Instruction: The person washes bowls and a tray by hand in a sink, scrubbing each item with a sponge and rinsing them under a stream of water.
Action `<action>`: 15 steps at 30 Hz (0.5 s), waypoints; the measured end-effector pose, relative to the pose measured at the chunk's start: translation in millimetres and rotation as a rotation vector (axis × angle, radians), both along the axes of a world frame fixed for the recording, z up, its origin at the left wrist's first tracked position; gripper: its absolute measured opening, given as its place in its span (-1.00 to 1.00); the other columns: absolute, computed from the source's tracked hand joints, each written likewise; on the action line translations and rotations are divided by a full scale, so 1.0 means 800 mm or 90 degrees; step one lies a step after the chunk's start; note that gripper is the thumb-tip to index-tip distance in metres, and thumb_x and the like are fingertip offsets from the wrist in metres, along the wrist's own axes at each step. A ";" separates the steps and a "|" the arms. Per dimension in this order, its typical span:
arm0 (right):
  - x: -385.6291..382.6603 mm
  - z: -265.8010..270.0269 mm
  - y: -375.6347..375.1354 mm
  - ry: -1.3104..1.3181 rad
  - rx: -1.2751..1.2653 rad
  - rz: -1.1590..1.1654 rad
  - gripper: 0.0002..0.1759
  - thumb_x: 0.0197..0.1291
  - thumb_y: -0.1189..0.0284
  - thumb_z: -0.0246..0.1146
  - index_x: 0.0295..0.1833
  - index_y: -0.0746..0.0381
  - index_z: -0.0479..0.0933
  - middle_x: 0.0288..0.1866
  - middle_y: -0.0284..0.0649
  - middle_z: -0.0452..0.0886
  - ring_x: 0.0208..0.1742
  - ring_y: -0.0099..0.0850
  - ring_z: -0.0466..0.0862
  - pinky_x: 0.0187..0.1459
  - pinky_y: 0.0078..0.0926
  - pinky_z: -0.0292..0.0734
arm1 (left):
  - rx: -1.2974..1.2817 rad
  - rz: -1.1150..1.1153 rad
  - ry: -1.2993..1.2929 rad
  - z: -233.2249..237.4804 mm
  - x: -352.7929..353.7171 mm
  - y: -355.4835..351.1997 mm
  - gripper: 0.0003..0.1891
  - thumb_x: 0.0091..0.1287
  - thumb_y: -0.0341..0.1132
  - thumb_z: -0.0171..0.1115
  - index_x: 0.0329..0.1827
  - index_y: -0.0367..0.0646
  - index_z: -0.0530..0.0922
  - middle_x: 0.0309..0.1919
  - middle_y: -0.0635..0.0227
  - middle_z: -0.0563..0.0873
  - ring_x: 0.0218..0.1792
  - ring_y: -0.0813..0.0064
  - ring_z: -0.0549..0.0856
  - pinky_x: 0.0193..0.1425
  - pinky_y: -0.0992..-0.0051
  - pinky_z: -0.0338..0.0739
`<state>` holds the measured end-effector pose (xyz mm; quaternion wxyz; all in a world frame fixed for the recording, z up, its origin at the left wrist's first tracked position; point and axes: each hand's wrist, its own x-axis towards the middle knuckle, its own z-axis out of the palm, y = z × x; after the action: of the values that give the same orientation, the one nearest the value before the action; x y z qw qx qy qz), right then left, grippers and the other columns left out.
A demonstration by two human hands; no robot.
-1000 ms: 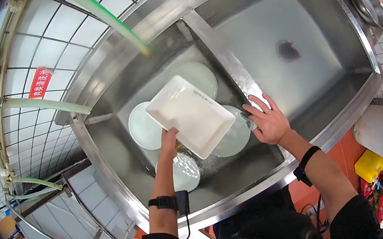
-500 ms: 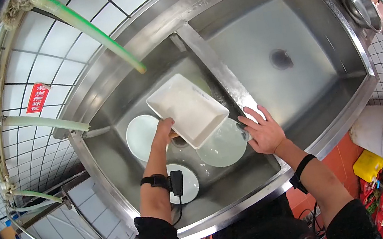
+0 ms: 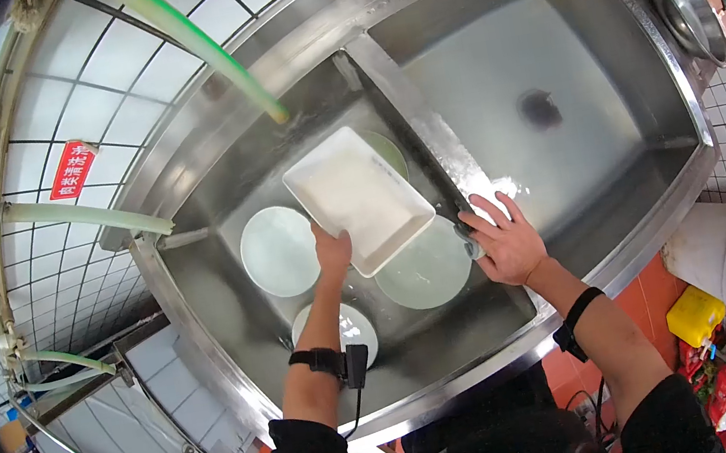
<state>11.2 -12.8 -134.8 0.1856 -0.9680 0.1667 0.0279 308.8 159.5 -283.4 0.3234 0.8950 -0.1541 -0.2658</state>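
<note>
A white rectangular tray lies at a slant in the left sink basin, over part of a round pale dish. My left hand is curled at the tray's lower left edge, closed on it; some fingers are hidden. Left of that hand sits a white bowl, and another white dish shows partly behind my forearm. My right hand rests on the metal divider, its fingers spread. By its thumb is a small grey shiny patch that I cannot make out.
The right basin holds cloudy water above a dark drain. A green hose hangs over the left basin, and a pale hose comes from the left wall. A metal bowl leans at the far right.
My left hand has shifted slightly right and down along the tray's edge. A brown thing beside it is now out of sight. My right hand has slid slightly right; the whole view has shifted a little.
</note>
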 end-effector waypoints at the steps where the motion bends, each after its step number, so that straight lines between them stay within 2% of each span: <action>1: 0.001 0.000 -0.001 0.003 0.000 -0.002 -0.61 0.05 0.26 0.31 -0.03 0.23 0.67 0.46 -0.33 0.41 0.65 -0.26 0.08 0.62 0.07 -0.10 | 0.003 0.002 0.003 -0.005 -0.013 0.007 -0.38 0.30 -0.38 0.14 0.45 -0.28 0.24 0.08 -0.16 0.69 0.07 -0.16 0.70 0.24 0.11 0.54; 3: -0.001 0.001 0.003 0.008 0.002 0.002 -0.62 0.05 0.26 0.31 -0.04 0.23 0.67 0.46 -0.32 0.41 0.65 -0.25 0.08 0.62 0.08 -0.10 | -0.137 0.087 0.130 -0.014 -0.031 0.023 -0.39 0.33 -0.41 0.14 0.46 -0.29 0.26 0.12 -0.11 0.67 0.13 0.00 0.69 0.27 0.20 0.51; 4: 0.000 0.001 0.004 0.002 0.001 -0.004 -0.62 0.04 0.27 0.30 -0.05 0.24 0.67 0.46 -0.32 0.41 0.65 -0.25 0.08 0.62 0.08 -0.09 | -0.137 0.092 0.129 -0.018 -0.031 0.031 -0.39 0.33 -0.41 0.14 0.46 -0.29 0.26 0.12 -0.11 0.67 0.13 0.00 0.69 0.27 0.20 0.51; 6: 0.001 0.000 0.002 -0.012 -0.007 -0.008 -0.63 0.04 0.28 0.30 -0.06 0.24 0.67 0.45 -0.30 0.42 0.64 -0.24 0.09 0.62 0.10 -0.07 | -0.114 0.141 0.226 -0.027 -0.032 0.039 -0.46 0.36 -0.41 0.15 0.41 -0.33 0.35 0.16 -0.02 0.66 0.17 0.16 0.65 0.27 0.27 0.49; 9: 0.001 0.000 0.002 -0.012 0.002 -0.009 -0.65 0.03 0.30 0.29 -0.07 0.24 0.67 0.44 -0.30 0.43 0.64 -0.23 0.11 0.61 0.10 -0.07 | -0.174 0.159 0.256 -0.040 -0.036 0.054 -0.49 0.36 -0.38 0.20 0.37 -0.33 0.41 0.16 0.04 0.67 0.16 0.21 0.66 0.23 0.29 0.52; 12: 0.003 -0.001 0.004 -0.022 0.000 -0.013 -0.66 0.03 0.31 0.29 -0.09 0.25 0.67 0.44 -0.29 0.43 0.63 -0.21 0.12 0.61 0.12 -0.07 | -0.135 0.144 0.322 -0.049 -0.034 0.069 -0.48 0.38 -0.34 0.24 0.37 -0.32 0.42 0.16 0.10 0.68 0.13 0.27 0.68 0.22 0.31 0.53; 15: 0.003 -0.005 0.004 -0.021 -0.010 -0.011 -0.67 0.02 0.32 0.28 -0.11 0.25 0.67 0.43 -0.29 0.44 0.63 -0.19 0.13 0.60 0.14 -0.06 | -0.143 0.208 0.402 -0.046 -0.038 0.077 -0.49 0.40 -0.31 0.27 0.36 -0.34 0.44 0.13 0.11 0.69 0.11 0.29 0.68 0.22 0.32 0.54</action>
<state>13.5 -9.5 -138.7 0.1808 -0.9683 0.1720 0.0094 278.1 221.3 -320.1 0.4896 0.7403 0.0699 -0.4553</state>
